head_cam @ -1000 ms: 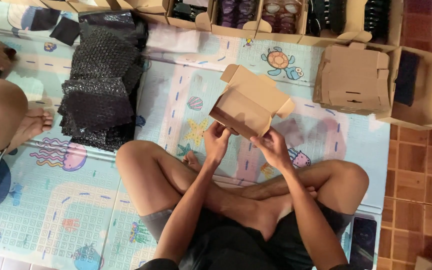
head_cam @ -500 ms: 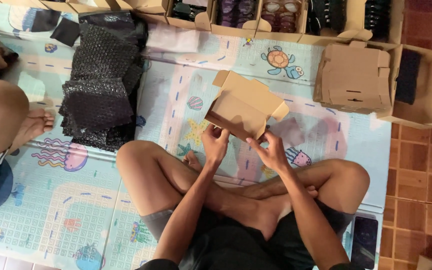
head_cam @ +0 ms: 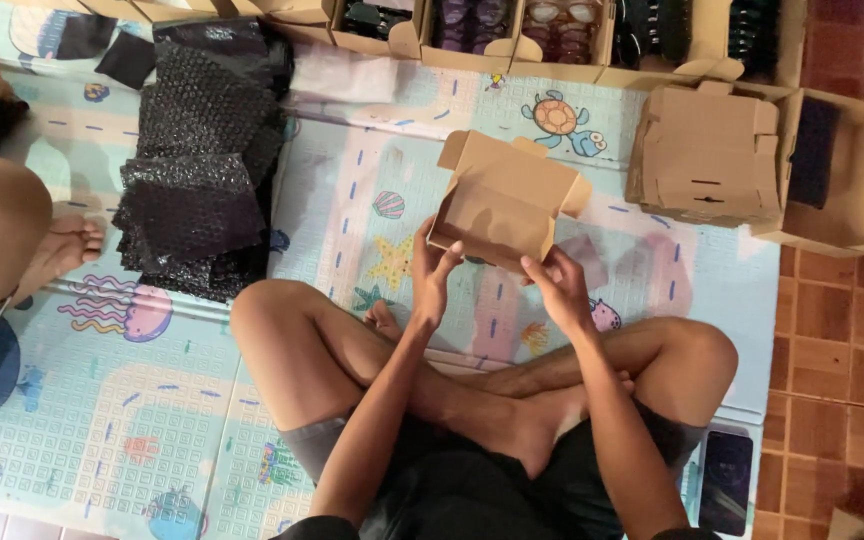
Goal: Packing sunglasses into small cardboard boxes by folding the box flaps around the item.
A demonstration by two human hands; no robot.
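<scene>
I sit cross-legged on a patterned play mat (head_cam: 102, 420) and hold a small brown cardboard box (head_cam: 502, 200) in front of me, above the mat. My left hand (head_cam: 434, 272) grips its lower left corner. My right hand (head_cam: 556, 283) grips its lower right edge. The box is open toward me, its lid flaps spread out at the top and sides, and its inside looks empty.
A stack of black bubble wrap sheets (head_cam: 197, 170) lies at the left. Folded cardboard boxes (head_cam: 707, 150) sit at the right, and open boxes of sunglasses (head_cam: 562, 20) line the far edge. Another person's leg and foot (head_cam: 22, 240) rest at the far left. A phone (head_cam: 725, 480) lies by my right knee.
The box has turned in my hands so that its open inside now faces me. Both hands stayed at its lower edge.
</scene>
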